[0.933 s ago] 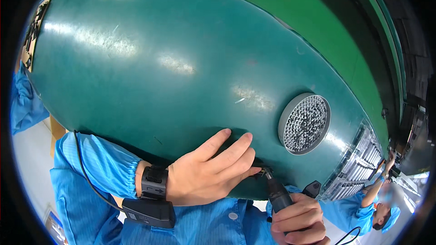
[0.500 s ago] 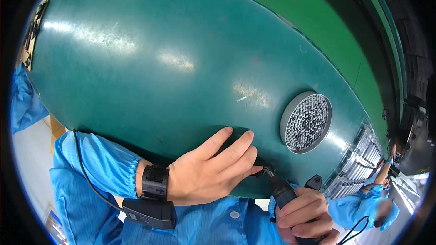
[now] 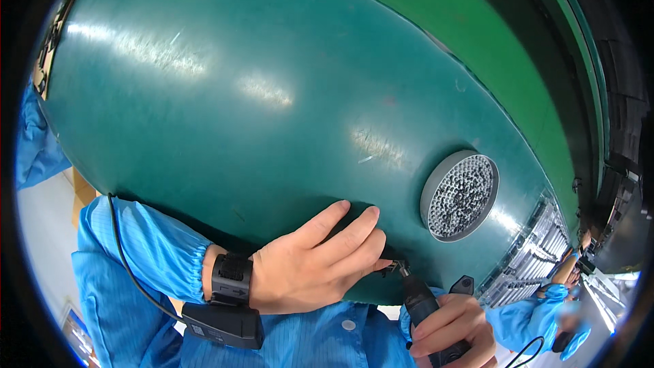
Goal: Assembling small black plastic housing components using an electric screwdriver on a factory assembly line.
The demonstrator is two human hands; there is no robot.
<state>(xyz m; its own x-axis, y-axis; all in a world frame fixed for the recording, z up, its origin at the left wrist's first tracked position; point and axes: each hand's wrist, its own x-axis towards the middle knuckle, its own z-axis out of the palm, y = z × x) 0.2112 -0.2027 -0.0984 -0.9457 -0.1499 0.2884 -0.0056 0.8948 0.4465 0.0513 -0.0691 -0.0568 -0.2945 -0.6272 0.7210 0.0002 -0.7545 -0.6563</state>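
Observation:
My left hand [image 3: 323, 259] rests at the near edge of the green table, palm down. Its thumb and index finger pinch a small dark part [image 3: 390, 267], mostly hidden by the fingertips. Two other fingers stretch out across the tabletop. Closed around a black powered screwdriver [image 3: 421, 300] is my right hand [image 3: 455, 330], low on the right. The driver's metal bit points up and left and meets the small part, or comes very close; which one I cannot tell. A black device is strapped on my left wrist.
Right of my hands stands a round grey dish [image 3: 429, 197] full of small dark and shiny pieces. Clear plastic trays [image 3: 524, 259] line the table's right end. Another person in blue [image 3: 538, 320] sits beyond them. A blue sleeve [image 3: 41, 143] shows at far left.
My right hand and the screwdriver have shifted slightly left and down. The left hand keeps its pinch, a little lower in the picture. The whole view has moved slightly.

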